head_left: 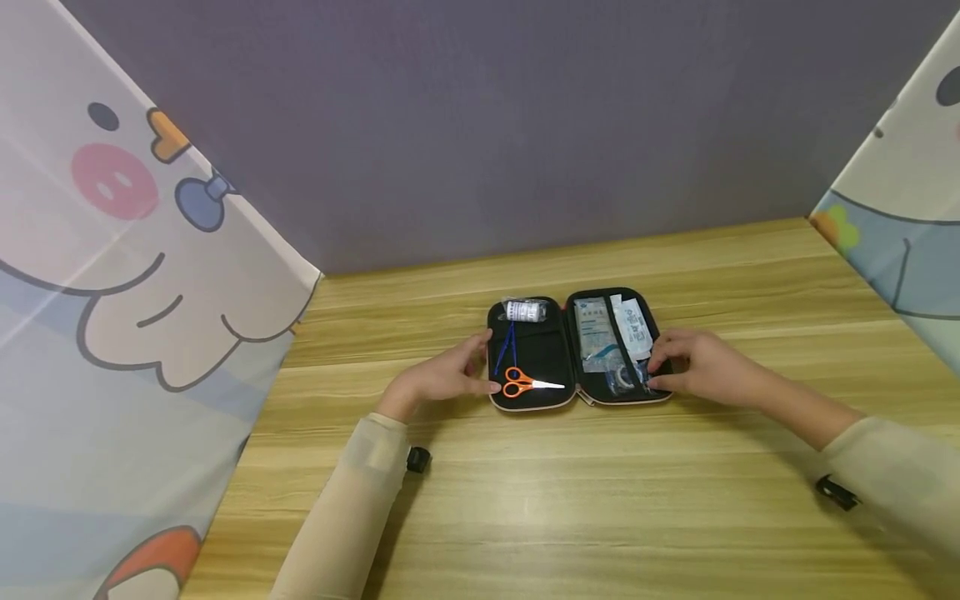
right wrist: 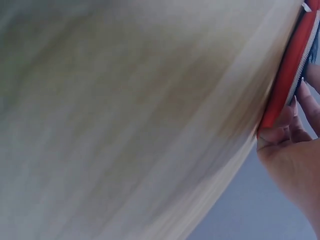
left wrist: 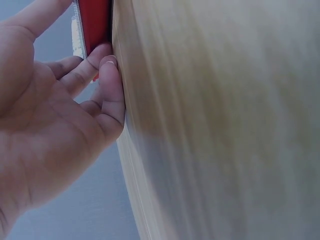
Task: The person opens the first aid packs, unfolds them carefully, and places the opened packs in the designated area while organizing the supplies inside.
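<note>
A small zippered first-aid case lies spread flat on the table in the head view; its red outer side shows in both wrist views. My left hand grips the left edge, thumb at the near corner, other fingers higher along the side. At the right half's near corner, my right hand holds the edge, with thumb and fingertips reaching over the inside. Orange-handled scissors, blue tweezers and a wrapped white roll sit in the left half. Clear packets and white sachets fill the right half.
The wood-grain table runs back to a grey wall. Cartoon-printed fabric hangs at the left, and another printed panel stands at the right. Small black devices hang below both sleeves.
</note>
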Demonstrator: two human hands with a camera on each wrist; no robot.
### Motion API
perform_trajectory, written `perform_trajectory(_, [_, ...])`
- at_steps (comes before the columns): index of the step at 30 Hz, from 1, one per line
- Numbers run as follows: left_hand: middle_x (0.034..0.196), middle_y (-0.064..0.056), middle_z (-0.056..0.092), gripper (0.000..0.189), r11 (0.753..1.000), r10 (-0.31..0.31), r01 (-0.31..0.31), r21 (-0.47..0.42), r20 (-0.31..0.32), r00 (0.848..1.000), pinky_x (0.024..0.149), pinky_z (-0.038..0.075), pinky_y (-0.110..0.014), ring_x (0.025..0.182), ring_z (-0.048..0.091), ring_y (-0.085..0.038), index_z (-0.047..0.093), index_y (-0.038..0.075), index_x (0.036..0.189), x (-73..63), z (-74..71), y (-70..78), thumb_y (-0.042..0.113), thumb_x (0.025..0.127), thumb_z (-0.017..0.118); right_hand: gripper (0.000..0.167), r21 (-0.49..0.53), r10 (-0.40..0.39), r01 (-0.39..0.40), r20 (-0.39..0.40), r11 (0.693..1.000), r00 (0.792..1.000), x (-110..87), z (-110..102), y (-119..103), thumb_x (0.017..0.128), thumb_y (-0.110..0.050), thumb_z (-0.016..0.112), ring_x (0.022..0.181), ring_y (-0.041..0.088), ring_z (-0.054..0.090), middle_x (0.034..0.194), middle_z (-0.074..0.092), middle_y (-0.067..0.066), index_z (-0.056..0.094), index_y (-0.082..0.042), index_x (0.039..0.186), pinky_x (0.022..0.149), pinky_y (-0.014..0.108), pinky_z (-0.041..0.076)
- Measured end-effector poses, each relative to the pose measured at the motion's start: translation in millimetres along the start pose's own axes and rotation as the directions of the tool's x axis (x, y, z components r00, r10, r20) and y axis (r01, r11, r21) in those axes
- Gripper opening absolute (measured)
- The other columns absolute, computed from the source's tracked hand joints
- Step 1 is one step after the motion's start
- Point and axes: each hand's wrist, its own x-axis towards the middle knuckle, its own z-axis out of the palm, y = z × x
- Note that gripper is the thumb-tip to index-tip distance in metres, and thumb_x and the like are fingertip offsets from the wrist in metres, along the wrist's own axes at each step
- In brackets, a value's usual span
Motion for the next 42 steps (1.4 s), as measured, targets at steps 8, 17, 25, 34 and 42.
perform_trajectory(8, [0.167, -0.011, 0.04, 0.105, 0.999, -0.001, 0.001, 0.032, -0.005, 1.0, 0.109, 0.049, -0.046, 0.122, 0.055, -0.025, 0.01, 0.02, 0.173, -0.2, -1.2, 1.6, 0.042, 0.097, 0.078, 0.014, -0.018, 0.053, -0.053, 0.021, 0.998, 0.998, 2.3, 5.7, -2.5, 0.088, -0.021, 0.089, 0.083, 0.003, 0.057, 0.104, 0.074, -0.004, 0.083, -0.022, 0.1, 0.07, 0.023, 0.049])
perform_trajectory(17, [0.165, -0.012, 0.042, 0.104, 0.999, 0.01, -0.01, 0.05, -0.008, 1.0, 0.103, 0.05, -0.042, 0.118, 0.055, -0.024, 0.01, 0.018, 0.173, 0.4, -3.7, 2.7, 0.041, 0.098, 0.078, 0.013, -0.04, 0.035, -0.035, 0.01, 0.999, 0.999, 8.5, 8.4, -6.6, 0.087, -0.021, 0.089, 0.084, 0.006, 0.059, 0.098, 0.072, -0.006, 0.084, -0.022, 0.099, 0.072, 0.025, 0.05])
perform_trajectory(25, [0.163, -0.009, 0.043, 0.104, 0.999, 0.0, 0.001, 0.052, -0.009, 1.0, 0.106, 0.049, -0.044, 0.119, 0.054, -0.025, 0.011, 0.02, 0.173, 0.9, -1.9, 0.9, 0.042, 0.097, 0.078, 0.014, -0.009, 0.044, -0.043, 0.044, 0.999, 0.998, 8.6, 9.9, -5.0, 0.089, -0.016, 0.087, 0.08, 0.001, 0.054, 0.097, 0.07, -0.003, 0.086, -0.016, 0.102, 0.069, 0.025, 0.048])
perform_trajectory(34, [0.166, -0.011, 0.04, 0.104, 0.999, 0.01, -0.01, 0.045, -0.008, 1.0, 0.111, 0.048, -0.047, 0.124, 0.054, -0.026, 0.01, 0.02, 0.173, 0.4, -1.3, 0.1, 0.041, 0.097, 0.078, 0.015, 0.048, 0.053, -0.057, 0.088, 0.997, 0.995, 8.1, 6.4, -6.5, 0.092, -0.017, 0.084, 0.082, 0.002, 0.054, 0.101, 0.07, 0.0, 0.085, -0.013, 0.106, 0.069, 0.024, 0.048])
perform_trajectory(42, [0.168, -0.013, 0.038, 0.105, 0.999, 0.01, -0.01, 0.033, 0.002, 1.0, 0.115, 0.046, -0.05, 0.129, 0.053, -0.03, 0.01, 0.017, 0.173, -0.2, -0.8, 1.6, 0.042, 0.097, 0.078, 0.016, 0.044, 0.094, -0.102, 0.152, 0.994, 0.984, 8.6, -0.5, -7.5, 0.093, -0.022, 0.083, 0.081, 0.007, 0.052, 0.101, 0.07, -0.001, 0.085, -0.016, 0.108, 0.067, 0.024, 0.047])
